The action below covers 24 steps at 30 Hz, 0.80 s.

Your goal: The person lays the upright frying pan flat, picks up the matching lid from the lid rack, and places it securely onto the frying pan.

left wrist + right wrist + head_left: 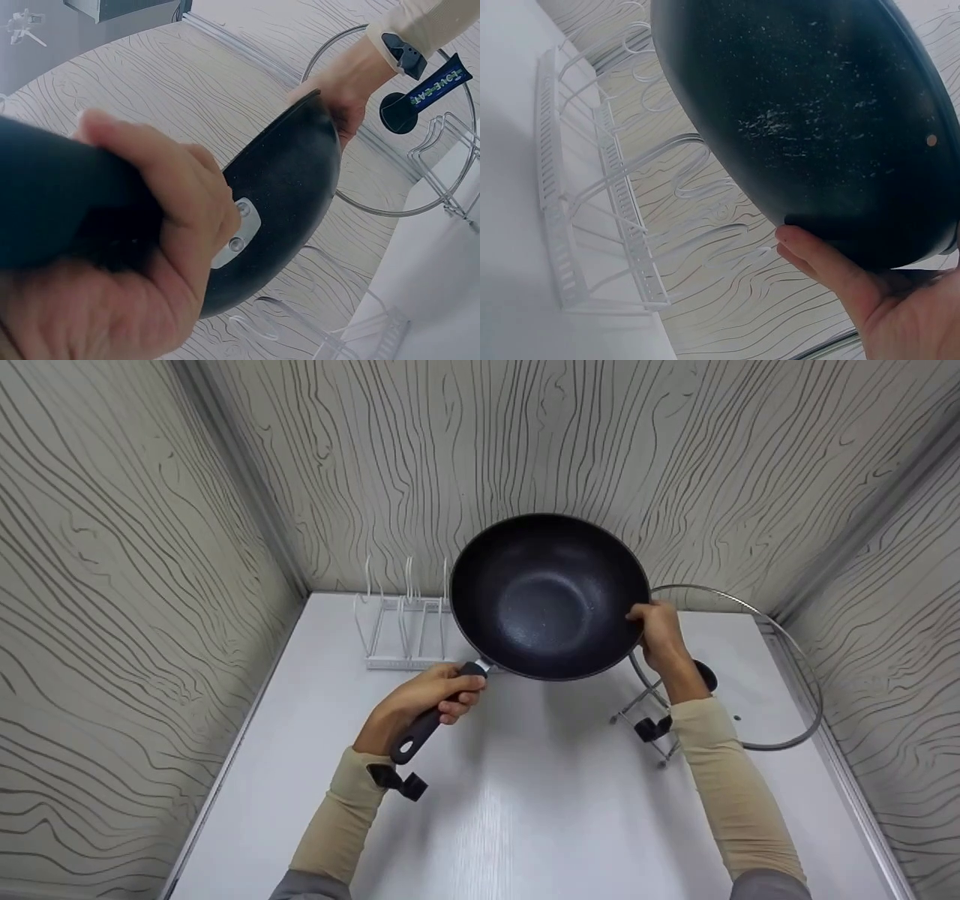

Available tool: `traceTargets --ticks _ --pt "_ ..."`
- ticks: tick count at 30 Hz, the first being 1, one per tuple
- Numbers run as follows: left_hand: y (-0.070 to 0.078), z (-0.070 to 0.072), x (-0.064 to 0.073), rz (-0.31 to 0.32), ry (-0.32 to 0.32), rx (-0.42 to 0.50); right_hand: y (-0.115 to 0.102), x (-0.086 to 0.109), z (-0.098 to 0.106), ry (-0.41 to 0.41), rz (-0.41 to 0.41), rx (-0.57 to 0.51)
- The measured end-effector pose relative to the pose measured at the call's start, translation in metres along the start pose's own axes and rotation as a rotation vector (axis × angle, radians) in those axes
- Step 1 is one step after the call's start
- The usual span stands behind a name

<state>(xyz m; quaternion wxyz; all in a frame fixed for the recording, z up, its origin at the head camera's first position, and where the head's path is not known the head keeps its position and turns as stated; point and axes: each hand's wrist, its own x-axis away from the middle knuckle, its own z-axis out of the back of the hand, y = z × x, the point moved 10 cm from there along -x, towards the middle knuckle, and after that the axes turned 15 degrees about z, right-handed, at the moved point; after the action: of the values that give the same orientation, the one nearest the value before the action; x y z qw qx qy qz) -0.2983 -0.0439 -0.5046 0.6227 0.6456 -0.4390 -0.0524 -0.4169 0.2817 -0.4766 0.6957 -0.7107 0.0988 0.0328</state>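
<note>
Holding the round black metal wok [546,604], likely stiff, hefty, left hand [424,694] sensibly grips black handle [418,730], right hand [661,634] pinches rim [547,515].

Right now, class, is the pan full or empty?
Empty: the head view looks into the pan, showing only its bare, dark inside.

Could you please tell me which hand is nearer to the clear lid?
Right. In the head view, the right hand grips the pan beside the left edge of the lid; the left hand holds the pan's handle, farther left.
</note>
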Motion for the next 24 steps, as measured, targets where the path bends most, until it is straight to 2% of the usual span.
traceTargets --ticks 5,9,15,24 --pt "0.008 0.001 0.003 -0.03 0.004 -0.07 0.001 0.001 0.003 0.039 0.013 0.009" --pt "0.011 0.003 0.005 -0.042 0.031 -0.123 0.001 0.001 0.005 0.061 0.005 -0.011" --pt "0.015 0.01 0.008 -0.027 0.128 -0.198 0.003 0.003 0.006 0.097 -0.009 -0.054" --pt "0.021 0.017 0.015 -0.026 0.285 -0.393 0.008 0.004 0.005 0.087 -0.025 -0.072"
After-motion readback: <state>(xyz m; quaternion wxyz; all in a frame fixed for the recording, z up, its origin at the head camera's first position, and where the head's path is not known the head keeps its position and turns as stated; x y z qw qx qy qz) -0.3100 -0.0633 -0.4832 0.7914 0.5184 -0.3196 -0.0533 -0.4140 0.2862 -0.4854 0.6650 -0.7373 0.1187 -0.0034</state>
